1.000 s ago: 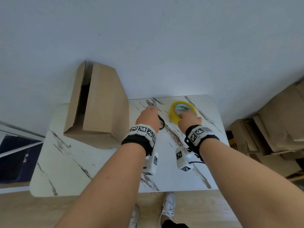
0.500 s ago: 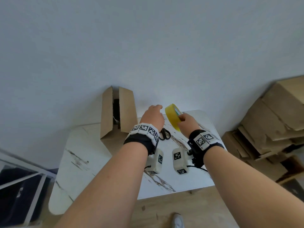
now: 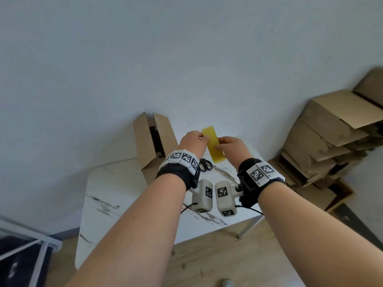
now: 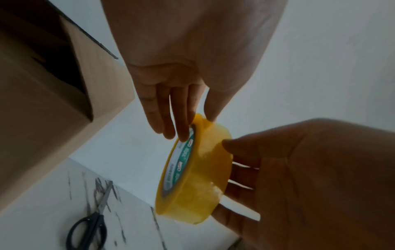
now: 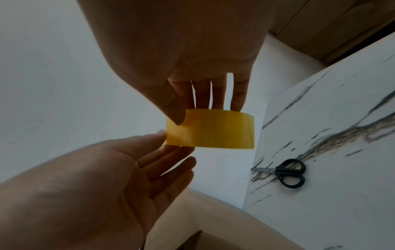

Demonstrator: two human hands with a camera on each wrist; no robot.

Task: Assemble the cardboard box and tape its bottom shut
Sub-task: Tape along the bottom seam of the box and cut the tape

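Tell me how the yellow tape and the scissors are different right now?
The tape roll is yellow and round; the scissors are black-handled with thin metal blades. The roll is up in the air, with both hands touching it; the scissors lie flat on the table, untouched. Both sit near the cardboard box.

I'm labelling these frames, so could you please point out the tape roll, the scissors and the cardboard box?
tape roll [image 5: 210,129], right wrist view, on its yellow outer band.
scissors [image 5: 291,172], right wrist view, on the black handles.
cardboard box [image 3: 143,141], head view, on its left flap.
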